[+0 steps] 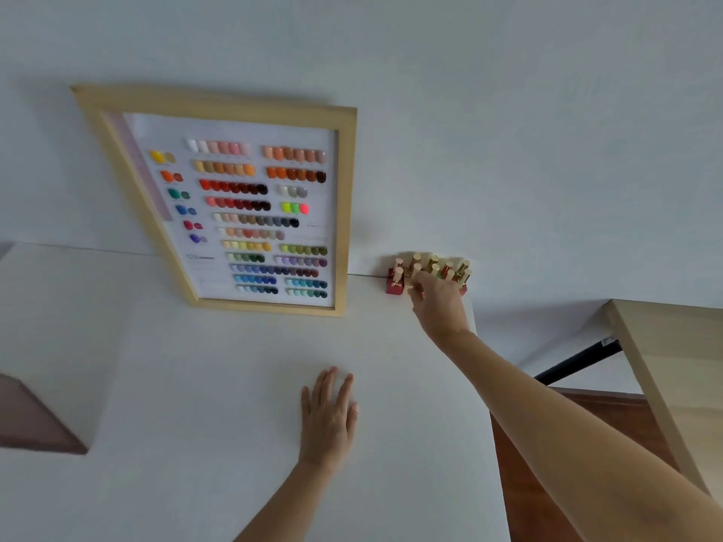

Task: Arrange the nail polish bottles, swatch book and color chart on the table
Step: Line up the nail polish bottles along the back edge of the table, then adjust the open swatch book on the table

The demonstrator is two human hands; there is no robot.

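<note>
White table [195, 385] fills most of the head view, its far edge against a white wall [508, 111]. Framed color chart [234, 205], pale wood frame, stands on the table at the back and leans on the wall, left of centre; rows of coloured nail swatches on a white sheet, a pink strip down its left side.

Wooden tabletop [673, 365] sits at the right edge, apart from the white table, with a black bar [579, 359] under it and brown floor [567, 444] below. Dull mauve flat object [35, 420] is at the left edge of the table, cut off by the frame; cannot tell what it is.

Right hand [440, 303], arm stretched out, reaches the nail polish bottles [430, 269] at the back right corner of the table, just right of the chart. Fingers are curled into the cluster and touch the bottles; motion blur, so cannot tell whether they grip one. Left hand [328, 416] lies flat on the table, palm down, fingers straight and slightly spread, holding nothing, in front of the chart and well apart from it.

Bottles stand upright, packed tight against the wall, gold caps, bodies red through orange. Red bottle [395, 285] at the left end of the cluster stands clear of the hand.
</note>
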